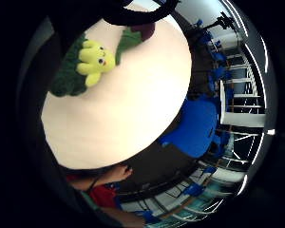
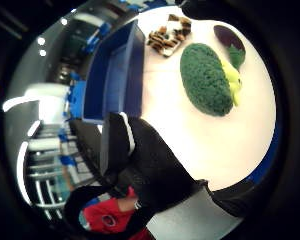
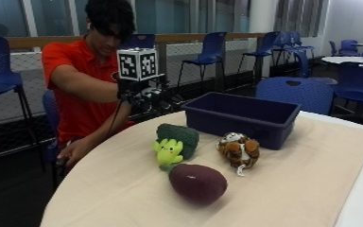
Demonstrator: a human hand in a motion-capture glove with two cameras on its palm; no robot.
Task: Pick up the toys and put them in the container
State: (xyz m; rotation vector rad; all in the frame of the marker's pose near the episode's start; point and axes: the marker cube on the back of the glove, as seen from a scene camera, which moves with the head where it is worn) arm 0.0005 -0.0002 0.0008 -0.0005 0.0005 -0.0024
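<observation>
Outside view: we cannot tell the right hand's finger state; it is raised above the desk edge, holding nothing we can see. Green-and-yellow plush, tiger plush and maroon ball lie beside the blue container. Blue chairs behind.

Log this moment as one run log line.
gloved right hand: raised, holds nothing | green-yellow plush, tiger plush, maroon plush ball: on table | blue plastic bin: no toys visible
</observation>
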